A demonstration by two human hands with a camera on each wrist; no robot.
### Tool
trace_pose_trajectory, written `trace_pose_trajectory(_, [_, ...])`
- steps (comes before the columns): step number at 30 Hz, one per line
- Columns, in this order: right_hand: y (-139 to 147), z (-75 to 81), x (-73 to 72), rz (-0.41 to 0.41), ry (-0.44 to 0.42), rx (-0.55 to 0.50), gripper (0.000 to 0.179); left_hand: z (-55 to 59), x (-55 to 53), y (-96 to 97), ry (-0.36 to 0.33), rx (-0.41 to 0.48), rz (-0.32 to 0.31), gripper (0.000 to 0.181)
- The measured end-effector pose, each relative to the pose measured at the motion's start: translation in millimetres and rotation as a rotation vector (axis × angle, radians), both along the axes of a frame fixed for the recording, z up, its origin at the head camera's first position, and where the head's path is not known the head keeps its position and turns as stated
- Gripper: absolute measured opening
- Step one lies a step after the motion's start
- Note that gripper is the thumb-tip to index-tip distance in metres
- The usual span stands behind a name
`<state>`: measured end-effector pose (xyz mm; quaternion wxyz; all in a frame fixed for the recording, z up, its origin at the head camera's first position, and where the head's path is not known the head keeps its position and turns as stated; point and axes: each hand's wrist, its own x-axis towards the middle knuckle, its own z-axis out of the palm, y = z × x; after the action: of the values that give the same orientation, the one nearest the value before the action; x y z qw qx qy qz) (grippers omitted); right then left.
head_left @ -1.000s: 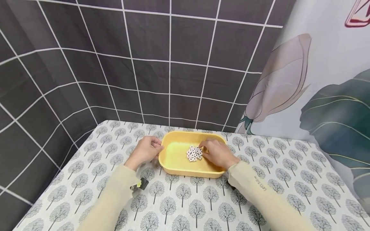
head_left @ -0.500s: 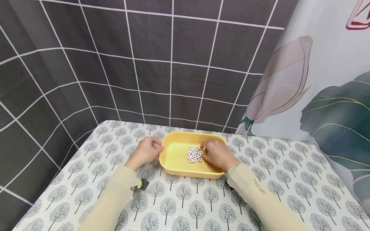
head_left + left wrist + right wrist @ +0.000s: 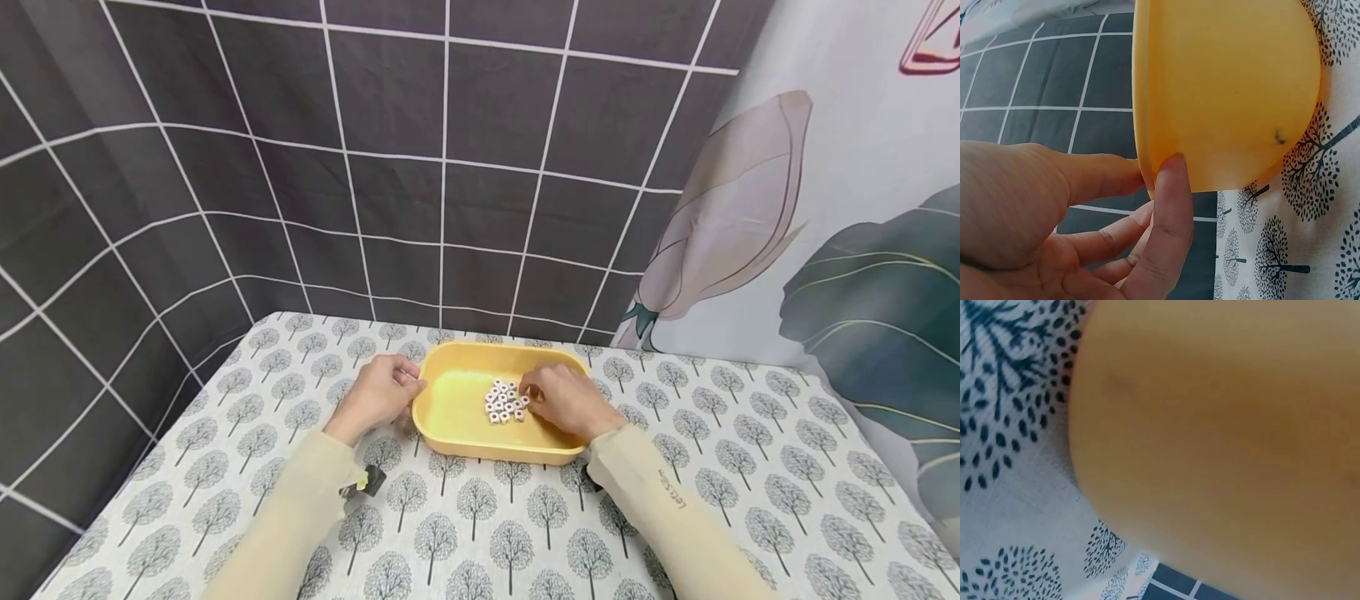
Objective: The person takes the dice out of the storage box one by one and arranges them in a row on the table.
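Observation:
A yellow oblong tub (image 3: pixel 457 417) stands on the table. Inside it, right of the middle, lies a cluster of small white cube-like beads (image 3: pixel 504 402) with dark spots. My left hand (image 3: pixel 377 387) pinches the tub's left rim; in the left wrist view its thumb is at the rim and a finger (image 3: pixel 1172 212) lies against the outer wall. My right hand (image 3: pixel 566 400) reaches over the right side into the tub, fingers bent down at the right edge of the beads. Its fingertips are mostly hidden. The right wrist view shows only the tub's outer wall (image 3: pixel 1222 444) up close.
A white cloth with a tree print (image 3: pixel 435 533) covers the table. Behind it hangs a dark curtain with white grid lines (image 3: pixel 390 200). A pale flower-patterned curtain (image 3: pixel 727 217) hangs at the right.
The beads beside my right fingertips have shifted slightly, and the right fingers have moved a little. My left hand keeps its place on the tub's rim.

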<state>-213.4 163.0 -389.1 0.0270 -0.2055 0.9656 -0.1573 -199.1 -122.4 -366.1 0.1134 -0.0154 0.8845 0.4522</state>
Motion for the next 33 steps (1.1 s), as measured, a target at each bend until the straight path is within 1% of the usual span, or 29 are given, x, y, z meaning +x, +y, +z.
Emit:
trace_pose_trajectory(3, [-0.2,0.2,-0.7,0.009,-0.019,-0.013,0.024,0.6,0.1,0.0,0.004,-0.003,0.001,0.022])
trace_pose_trajectory(6, [0.8,-0.3,-0.6,0.019,-0.034,-0.009,0.024,-0.5,-0.3,1.1,0.007,0.0,0.005,0.023])
trace_pose_trajectory(9, [1.3,0.0,-0.8,0.032,-0.034,0.0,0.018,-1.3,-0.4,1.0,0.013,-0.005,0.003,0.024])
trace_pose_trajectory(14, [1.8,2.5,-0.3,0.021,-0.029,-0.015,0.007,-2.1,0.0,1.2,0.025,-0.017,-0.001,0.025])
trace_pose_trajectory(19, [2.4,6.2,1.2,-0.014,-0.048,-0.058,0.012,-2.4,0.7,1.4,0.028,-0.025,0.0,0.023])
trace_pose_trajectory(24, [2.0,7.7,1.1,-0.024,-0.065,-0.065,0.017,-2.4,0.0,1.8,0.03,-0.021,0.003,0.024])
trace_pose_trajectory(27, [1.5,7.6,1.0,-0.034,-0.059,-0.067,0.016,-2.7,0.1,1.8,0.034,-0.025,0.006,0.025])
trace_pose_trajectory(31, [2.7,8.0,1.9,-0.046,-0.032,-0.072,0.02,-1.9,1.6,1.9,0.039,-0.03,0.006,0.025])
trace_pose_trajectory(33, [4.3,8.5,2.4,-0.05,-0.027,-0.074,0.016,-0.7,2.6,2.1,0.038,-0.028,0.008,0.024])
